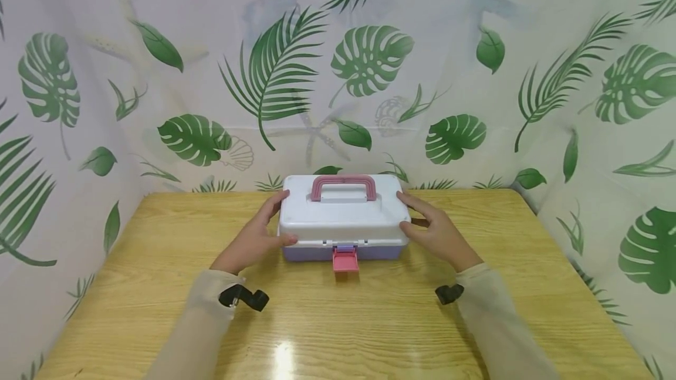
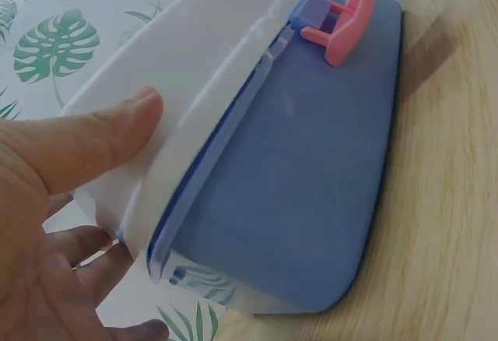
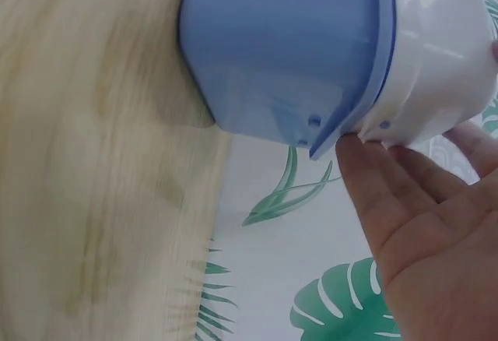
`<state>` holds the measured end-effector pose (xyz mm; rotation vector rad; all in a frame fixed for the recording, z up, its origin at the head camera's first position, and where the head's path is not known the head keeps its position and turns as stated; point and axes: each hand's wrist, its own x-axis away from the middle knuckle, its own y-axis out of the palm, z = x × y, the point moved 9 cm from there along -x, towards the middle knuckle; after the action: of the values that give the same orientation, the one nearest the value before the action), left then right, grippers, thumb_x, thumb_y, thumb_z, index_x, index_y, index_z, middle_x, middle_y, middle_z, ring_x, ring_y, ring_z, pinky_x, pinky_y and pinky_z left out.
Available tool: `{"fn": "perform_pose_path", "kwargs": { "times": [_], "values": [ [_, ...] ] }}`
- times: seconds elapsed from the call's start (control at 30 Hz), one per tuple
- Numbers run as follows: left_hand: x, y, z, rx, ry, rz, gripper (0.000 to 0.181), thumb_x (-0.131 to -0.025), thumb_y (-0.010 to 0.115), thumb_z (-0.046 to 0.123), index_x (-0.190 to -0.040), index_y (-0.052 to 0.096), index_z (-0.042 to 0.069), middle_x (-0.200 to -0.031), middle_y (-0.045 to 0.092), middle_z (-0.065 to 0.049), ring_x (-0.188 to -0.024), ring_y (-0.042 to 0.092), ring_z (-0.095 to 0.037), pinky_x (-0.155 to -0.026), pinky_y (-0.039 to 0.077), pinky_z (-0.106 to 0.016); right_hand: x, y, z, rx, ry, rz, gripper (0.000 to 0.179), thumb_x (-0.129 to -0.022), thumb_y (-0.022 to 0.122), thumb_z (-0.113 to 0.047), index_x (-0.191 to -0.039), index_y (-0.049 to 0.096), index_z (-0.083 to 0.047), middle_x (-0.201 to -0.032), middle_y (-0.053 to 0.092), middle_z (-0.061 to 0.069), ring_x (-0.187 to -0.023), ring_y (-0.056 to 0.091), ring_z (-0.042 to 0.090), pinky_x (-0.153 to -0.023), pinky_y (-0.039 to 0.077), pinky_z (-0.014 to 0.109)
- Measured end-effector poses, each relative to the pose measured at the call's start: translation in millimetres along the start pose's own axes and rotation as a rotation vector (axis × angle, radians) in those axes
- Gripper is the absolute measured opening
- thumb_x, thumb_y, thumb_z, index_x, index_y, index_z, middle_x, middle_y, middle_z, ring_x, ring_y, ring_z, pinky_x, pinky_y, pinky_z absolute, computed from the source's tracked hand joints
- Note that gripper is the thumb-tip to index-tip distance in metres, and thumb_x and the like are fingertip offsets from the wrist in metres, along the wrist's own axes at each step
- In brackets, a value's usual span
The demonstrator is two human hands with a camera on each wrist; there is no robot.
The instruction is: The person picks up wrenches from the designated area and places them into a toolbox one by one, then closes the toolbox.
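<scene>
A storage box with a white lid, a blue-purple base and a folding pink handle stands at the table's far side. Its pink front latch is flipped down, away from the lid. My left hand holds the lid's left end, thumb on the front face and the other fingers around the side. At the opposite end my right hand grips the lid between thumb and fingers. In the right wrist view, fingertips touch the lid's lower edge. A thin gap shows between lid and base in the left wrist view.
The wooden table stretches in front of the box. A white cloth with green leaf prints hangs behind it and along both sides. Black wrist mounts sit on the sleeves.
</scene>
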<state>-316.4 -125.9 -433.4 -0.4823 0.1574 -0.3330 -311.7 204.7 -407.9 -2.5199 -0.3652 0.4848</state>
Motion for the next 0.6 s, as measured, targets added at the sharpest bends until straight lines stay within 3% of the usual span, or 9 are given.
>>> {"fn": "perform_pose_path", "kwargs": {
  "times": [0.17, 0.37, 0.5, 0.6],
  "values": [
    [-2.7, 3.4, -1.8, -0.025, 0.047, 0.004, 0.092, -0.078, 0.075, 0.044, -0.148, 0.015, 0.044, -0.157, 0.014, 0.01, -0.143, 0.018, -0.018, -0.115, 0.02, -0.048, -1.6, 3, 9, -0.023, 0.006, 0.011, 0.059, -0.094, 0.061, -0.02, -0.147, 0.036, -0.024, -0.155, 0.024, 0.003, -0.141, 0.024, 0.025, -0.102, 0.041, 0.046],
    [-3.4, 5.1, -5.1, -0.127, 0.051, 0.009, 0.093, -0.079, 0.073, 0.048, -0.148, 0.01, 0.046, -0.158, 0.013, 0.007, -0.144, 0.015, -0.02, -0.114, 0.019, -0.052, 0.9, 8, 16, -0.037, 0.044, -0.009, 0.058, -0.097, 0.054, -0.025, -0.149, 0.028, -0.03, -0.157, 0.015, -0.005, -0.144, 0.015, 0.023, -0.109, 0.032, 0.049],
    [-1.6, 4.6, 13.9, -0.267, 0.121, 0.053, 0.093, -0.078, 0.075, 0.046, -0.15, 0.017, 0.038, -0.158, 0.01, 0.001, -0.144, 0.012, -0.025, -0.112, 0.022, -0.055, 3.1, 3, -3, 0.191, -0.037, 0.095, 0.058, -0.095, 0.059, -0.027, -0.147, 0.035, -0.021, -0.154, 0.026, 0.0, -0.141, 0.023, 0.025, -0.109, 0.03, 0.052],
    [1.6, 8.7, 40.3, -0.459, 0.246, 0.094, 0.087, -0.077, 0.075, 0.048, -0.148, 0.029, 0.03, -0.157, 0.014, -0.005, -0.143, 0.013, -0.028, -0.112, 0.023, -0.053, 9.0, 4, -37, 0.463, -0.179, 0.237, 0.039, -0.088, 0.061, -0.025, -0.125, 0.057, -0.012, -0.129, 0.053, 0.002, -0.119, 0.047, 0.023, -0.096, 0.044, 0.045]
  ]
}}
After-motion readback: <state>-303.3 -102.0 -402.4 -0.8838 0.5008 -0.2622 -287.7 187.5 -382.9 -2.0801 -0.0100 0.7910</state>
